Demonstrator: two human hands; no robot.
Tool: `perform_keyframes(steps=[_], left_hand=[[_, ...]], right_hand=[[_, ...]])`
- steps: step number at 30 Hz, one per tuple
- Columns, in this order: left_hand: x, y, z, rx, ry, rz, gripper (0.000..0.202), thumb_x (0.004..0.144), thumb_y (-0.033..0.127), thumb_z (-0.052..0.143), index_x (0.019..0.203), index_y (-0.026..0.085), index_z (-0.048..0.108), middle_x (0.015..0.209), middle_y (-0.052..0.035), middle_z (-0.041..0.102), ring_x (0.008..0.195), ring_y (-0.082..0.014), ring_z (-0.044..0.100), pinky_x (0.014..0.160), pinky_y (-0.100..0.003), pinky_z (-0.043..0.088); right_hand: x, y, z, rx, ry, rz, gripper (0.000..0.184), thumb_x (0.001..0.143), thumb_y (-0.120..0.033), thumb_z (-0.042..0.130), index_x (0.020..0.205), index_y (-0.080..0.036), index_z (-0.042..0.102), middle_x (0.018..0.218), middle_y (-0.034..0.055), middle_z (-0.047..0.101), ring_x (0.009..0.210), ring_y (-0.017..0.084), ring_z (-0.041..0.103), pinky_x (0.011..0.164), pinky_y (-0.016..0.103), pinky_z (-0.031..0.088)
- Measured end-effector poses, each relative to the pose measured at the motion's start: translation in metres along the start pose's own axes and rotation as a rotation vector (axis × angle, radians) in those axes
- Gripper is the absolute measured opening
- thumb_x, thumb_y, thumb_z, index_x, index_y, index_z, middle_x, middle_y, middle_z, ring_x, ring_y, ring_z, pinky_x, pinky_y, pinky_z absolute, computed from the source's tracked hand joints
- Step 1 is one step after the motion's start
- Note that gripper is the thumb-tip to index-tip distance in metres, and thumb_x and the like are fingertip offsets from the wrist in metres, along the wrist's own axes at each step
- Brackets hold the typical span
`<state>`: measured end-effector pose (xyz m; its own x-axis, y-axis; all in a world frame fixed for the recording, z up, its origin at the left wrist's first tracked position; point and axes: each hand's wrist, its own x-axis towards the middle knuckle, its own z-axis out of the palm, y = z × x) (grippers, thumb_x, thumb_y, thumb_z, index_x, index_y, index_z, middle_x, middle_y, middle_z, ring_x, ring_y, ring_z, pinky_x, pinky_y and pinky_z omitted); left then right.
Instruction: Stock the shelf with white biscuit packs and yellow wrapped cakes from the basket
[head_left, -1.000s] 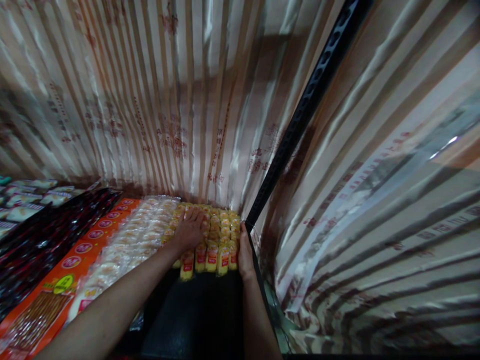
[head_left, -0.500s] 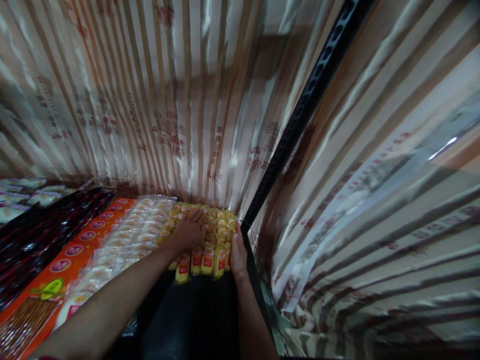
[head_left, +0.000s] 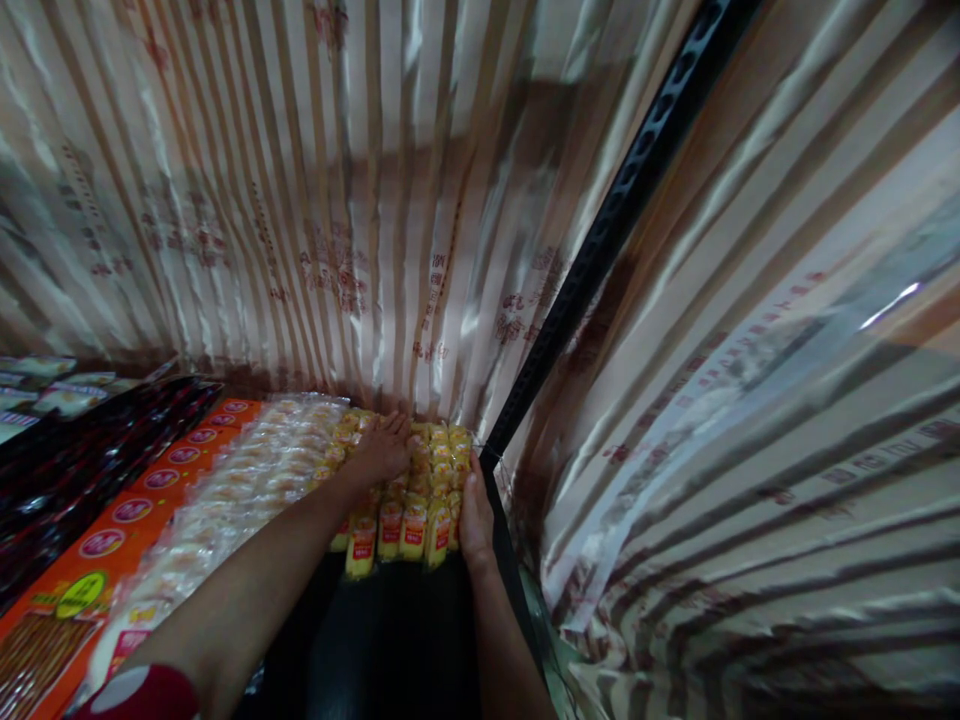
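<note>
Rows of small yellow snack packets (head_left: 413,528) with red labels lie on a black shelf (head_left: 390,640). My left hand (head_left: 386,447) rests on top of them near the back, palm down with fingers stretched out. Along the right edge of the rows, my right hand (head_left: 475,515) is held upright, its fingers extended against the outermost packets. Neither hand grips a packet. Part of the yellow rows is hidden under my left hand and forearm.
Left of the yellow packets lie clear-wrapped pale snacks (head_left: 259,470), orange packs (head_left: 161,480), and dark red shiny packs (head_left: 90,460). A black perforated post (head_left: 600,240) slants up at the right corner. Striped plastic sheeting (head_left: 315,200) hangs behind and to the right.
My left hand has shifted slightly up and back over the packets, and more of the red sleeve shows. The right hand stays at the right edge. The view has shifted a little.
</note>
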<state>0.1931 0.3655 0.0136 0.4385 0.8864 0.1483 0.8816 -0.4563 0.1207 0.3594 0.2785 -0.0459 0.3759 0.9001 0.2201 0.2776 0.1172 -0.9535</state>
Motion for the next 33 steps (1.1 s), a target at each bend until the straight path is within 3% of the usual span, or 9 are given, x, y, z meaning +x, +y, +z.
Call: perform_keyframes(steps=[4, 8, 13, 18, 24, 28, 33], left_hand=[[-0.006, 0.001, -0.001, 0.002, 0.010, 0.000, 0.047, 0.092, 0.036, 0.024, 0.128, 0.014, 0.045, 0.137, -0.0112, 0.042, 0.131, -0.0238, 0.031, 0.107, -0.049, 0.022], [0.007, 0.007, -0.005, 0.001, 0.039, 0.004, 0.051, 0.092, 0.036, 0.021, 0.132, 0.011, 0.040, 0.140, -0.0127, 0.038, 0.132, -0.0223, 0.029, 0.110, -0.046, 0.018], [0.025, 0.022, 0.004, -0.057, -0.041, 0.090, 0.052, 0.093, 0.037, 0.016, 0.131, 0.012, 0.040, 0.137, -0.0124, 0.042, 0.130, -0.0229, 0.033, 0.109, -0.047, 0.019], [0.024, 0.025, 0.017, -0.056, -0.097, 0.152, 0.048, 0.092, 0.036, 0.020, 0.129, 0.016, 0.042, 0.136, -0.0121, 0.044, 0.128, -0.0235, 0.036, 0.107, -0.048, 0.022], [0.035, 0.048, 0.003, -0.129, -0.030, 0.151, 0.055, 0.092, 0.042, 0.014, 0.135, 0.013, 0.034, 0.143, -0.0115, 0.032, 0.134, -0.0209, 0.024, 0.109, -0.045, 0.016], [0.040, 0.068, 0.002, -0.186, -0.123, 0.202, 0.059, 0.093, 0.042, 0.007, 0.132, 0.011, 0.037, 0.141, -0.0118, 0.037, 0.133, -0.0198, 0.026, 0.109, -0.043, 0.019], [0.040, 0.072, 0.005, -0.190, -0.174, 0.224, 0.057, 0.093, 0.041, 0.010, 0.131, 0.010, 0.039, 0.141, -0.0132, 0.037, 0.132, -0.0198, 0.028, 0.108, -0.038, 0.023]], right_hand=[[0.001, 0.004, 0.000, -0.002, -0.003, 0.006, 0.059, 0.087, -0.056, 0.026, 0.136, -0.024, 0.035, 0.141, 0.0013, 0.037, 0.131, 0.017, 0.031, 0.110, 0.036, 0.020], [0.000, 0.002, -0.001, -0.004, -0.007, -0.007, 0.058, 0.087, -0.056, 0.025, 0.136, -0.026, 0.035, 0.141, 0.0005, 0.037, 0.130, 0.017, 0.031, 0.110, 0.036, 0.020], [0.001, 0.003, -0.001, -0.019, 0.006, -0.031, 0.059, 0.087, -0.056, 0.025, 0.136, -0.026, 0.035, 0.141, 0.0006, 0.038, 0.131, 0.017, 0.030, 0.111, 0.037, 0.019], [0.002, 0.005, 0.001, -0.030, -0.015, -0.011, 0.060, 0.087, -0.056, 0.025, 0.138, -0.025, 0.032, 0.141, 0.0006, 0.037, 0.131, 0.016, 0.031, 0.110, 0.036, 0.021], [0.001, 0.001, 0.000, -0.046, -0.015, -0.014, 0.061, 0.087, -0.057, 0.025, 0.136, -0.023, 0.036, 0.140, 0.0013, 0.039, 0.131, 0.018, 0.032, 0.110, 0.036, 0.022], [0.002, 0.003, 0.000, -0.058, -0.021, -0.039, 0.063, 0.087, -0.057, 0.023, 0.137, -0.021, 0.034, 0.144, 0.0024, 0.033, 0.133, 0.017, 0.027, 0.111, 0.036, 0.018], [0.003, 0.004, 0.001, -0.059, -0.019, -0.001, 0.063, 0.086, -0.058, 0.026, 0.137, -0.022, 0.033, 0.143, 0.0028, 0.034, 0.133, 0.018, 0.027, 0.111, 0.039, 0.018]])
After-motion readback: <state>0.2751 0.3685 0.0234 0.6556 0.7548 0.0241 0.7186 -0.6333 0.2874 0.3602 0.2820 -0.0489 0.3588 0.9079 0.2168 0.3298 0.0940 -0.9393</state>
